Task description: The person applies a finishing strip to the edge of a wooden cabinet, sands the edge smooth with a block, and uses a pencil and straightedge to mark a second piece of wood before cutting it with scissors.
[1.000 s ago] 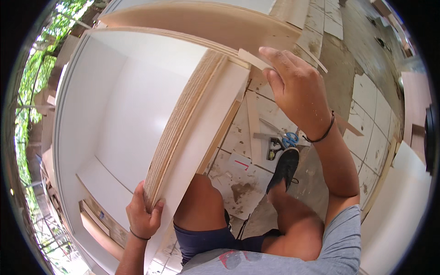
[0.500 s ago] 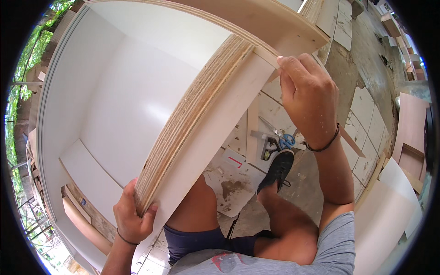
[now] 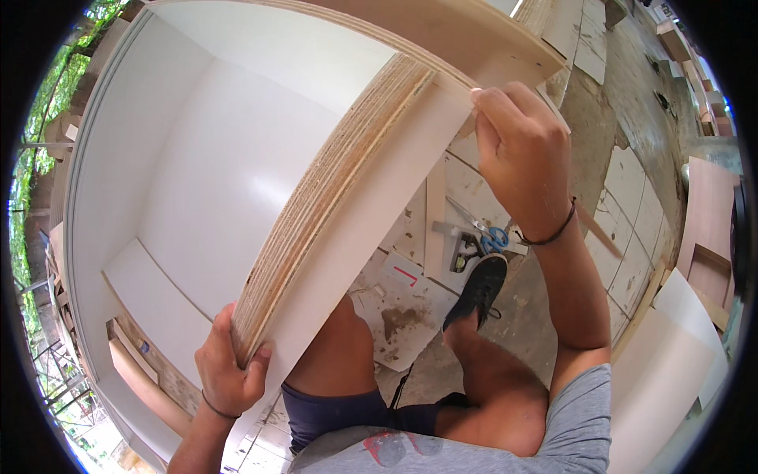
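A long plywood board (image 3: pixel 335 170) with raw, layered edges and a pale face slants across the white cabinet carcass (image 3: pixel 229 146). My left hand (image 3: pixel 230 359) wraps round its lower end, thumb on the near side and fingers on the far side. At the upper end the board meets a curved plywood panel edge (image 3: pixel 379 35). There my right hand (image 3: pixel 521 162) is closed in a pinch, its thumb tip touching the panel's corner. Whatever lies between those fingertips, if anything, is hidden.
Blue-handled scissors (image 3: pixel 493 237) and a combination square (image 3: pixel 458 246) lie on the tiled floor beside my black shoe (image 3: pixel 478 292). A white board (image 3: pixel 150 280) sits inside the carcass. Sheet offcuts (image 3: pixel 663 371) stand at the right.
My right hand has shifted slightly left and up along the panel's corner. My left hand keeps its grip on the board, nearly still.
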